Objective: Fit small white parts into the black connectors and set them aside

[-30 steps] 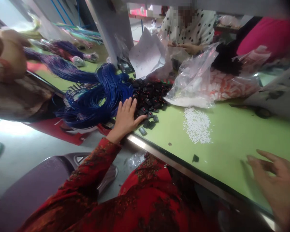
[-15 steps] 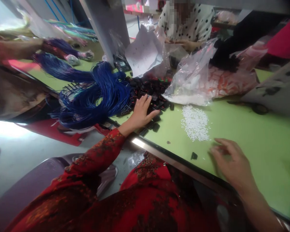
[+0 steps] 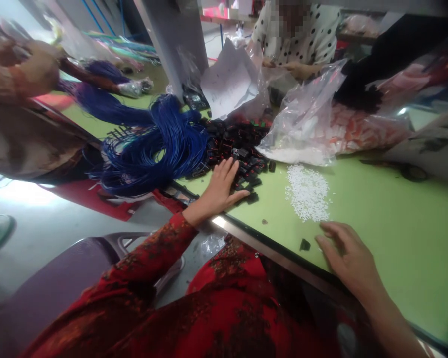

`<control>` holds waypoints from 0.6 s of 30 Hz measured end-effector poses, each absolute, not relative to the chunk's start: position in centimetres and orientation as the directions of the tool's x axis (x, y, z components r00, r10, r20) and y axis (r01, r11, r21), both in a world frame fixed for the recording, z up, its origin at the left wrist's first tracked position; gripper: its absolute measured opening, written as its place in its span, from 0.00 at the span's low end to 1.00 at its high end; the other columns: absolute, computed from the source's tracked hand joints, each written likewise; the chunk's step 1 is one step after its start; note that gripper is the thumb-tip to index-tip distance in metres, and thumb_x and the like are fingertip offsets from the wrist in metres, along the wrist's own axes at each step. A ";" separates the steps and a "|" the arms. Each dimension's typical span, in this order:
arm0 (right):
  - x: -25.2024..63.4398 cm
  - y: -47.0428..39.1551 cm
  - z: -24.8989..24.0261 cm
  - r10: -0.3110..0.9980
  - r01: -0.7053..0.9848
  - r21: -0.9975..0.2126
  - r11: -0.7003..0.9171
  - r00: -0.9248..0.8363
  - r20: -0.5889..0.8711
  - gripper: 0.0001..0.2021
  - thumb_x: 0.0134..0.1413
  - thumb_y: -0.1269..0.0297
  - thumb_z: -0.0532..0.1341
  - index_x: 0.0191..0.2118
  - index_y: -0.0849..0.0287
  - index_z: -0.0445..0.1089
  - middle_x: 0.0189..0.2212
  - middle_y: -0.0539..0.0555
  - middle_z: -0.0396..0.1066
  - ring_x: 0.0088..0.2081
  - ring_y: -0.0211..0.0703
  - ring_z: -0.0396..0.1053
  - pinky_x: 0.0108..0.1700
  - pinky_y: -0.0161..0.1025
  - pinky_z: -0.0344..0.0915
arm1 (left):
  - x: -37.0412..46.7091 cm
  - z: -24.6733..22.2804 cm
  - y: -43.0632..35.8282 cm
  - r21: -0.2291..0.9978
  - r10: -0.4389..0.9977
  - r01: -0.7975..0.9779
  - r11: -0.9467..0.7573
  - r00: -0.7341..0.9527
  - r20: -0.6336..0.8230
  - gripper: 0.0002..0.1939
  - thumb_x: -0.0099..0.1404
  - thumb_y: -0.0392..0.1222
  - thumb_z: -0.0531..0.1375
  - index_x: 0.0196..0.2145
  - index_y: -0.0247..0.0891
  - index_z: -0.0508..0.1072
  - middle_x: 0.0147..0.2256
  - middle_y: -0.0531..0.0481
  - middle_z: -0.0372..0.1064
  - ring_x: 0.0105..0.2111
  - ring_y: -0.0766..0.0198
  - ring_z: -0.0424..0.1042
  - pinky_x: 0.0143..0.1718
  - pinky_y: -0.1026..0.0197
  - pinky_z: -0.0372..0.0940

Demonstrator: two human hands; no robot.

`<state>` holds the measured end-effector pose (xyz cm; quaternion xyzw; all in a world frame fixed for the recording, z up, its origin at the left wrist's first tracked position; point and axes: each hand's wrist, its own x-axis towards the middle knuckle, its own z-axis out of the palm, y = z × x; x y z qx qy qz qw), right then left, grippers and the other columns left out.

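Note:
My left hand lies open, palm down, at the near edge of a heap of small black plastic parts, fingers stretched over them. My right hand hovers or rests low over the green tabletop, thumb and fingers apart, with nothing visible between them. Just beyond its fingertips is a patch of tiny white pieces. One black part lies alone to the left of my right hand. A thick bundle of blue wires spreads left of the heap.
Behind the white pieces stands a clear plastic bag, beside a bag of orange and white parts. Scissors lie at the right. A creased paper sheet leans at the back. Co-workers sit across and at the left; a purple chair stands below.
My left hand has drawn slightly nearer the table edge, with some black parts now beside its thumb. My right hand has shifted left, closer to the lone black part, its fingers spread wider.

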<state>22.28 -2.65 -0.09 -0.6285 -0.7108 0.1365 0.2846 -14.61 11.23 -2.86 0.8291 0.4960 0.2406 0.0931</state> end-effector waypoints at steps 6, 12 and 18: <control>21.7 -3.1 0.4 0.956 0.807 -0.546 0.226 -0.074 0.285 0.13 0.68 0.53 0.59 0.50 0.54 0.72 0.49 0.58 0.74 0.44 0.48 0.76 0.45 0.47 0.75 | -12.8 -1.9 12.4 0.329 0.829 0.785 -0.525 0.382 0.409 0.42 0.71 0.66 0.55 0.71 0.37 0.55 0.73 0.31 0.47 0.73 0.39 0.43 0.71 0.31 0.34; 20.7 -3.4 0.7 0.945 0.743 -0.601 0.293 -0.130 0.299 0.10 0.68 0.57 0.60 0.49 0.54 0.73 0.49 0.58 0.74 0.50 0.50 0.74 0.52 0.51 0.74 | -11.1 0.4 9.4 0.322 0.721 0.663 -0.676 0.505 0.475 0.19 0.68 0.52 0.63 0.51 0.40 0.78 0.64 0.38 0.64 0.69 0.43 0.54 0.70 0.36 0.47; 20.0 -3.5 0.9 0.953 0.706 -0.658 0.262 -0.083 0.291 0.10 0.67 0.58 0.61 0.48 0.55 0.73 0.48 0.59 0.75 0.46 0.49 0.76 0.47 0.50 0.76 | -9.3 1.1 8.1 0.576 0.812 0.573 -0.582 0.431 0.392 0.08 0.64 0.43 0.65 0.40 0.40 0.82 0.54 0.40 0.73 0.62 0.43 0.62 0.65 0.36 0.53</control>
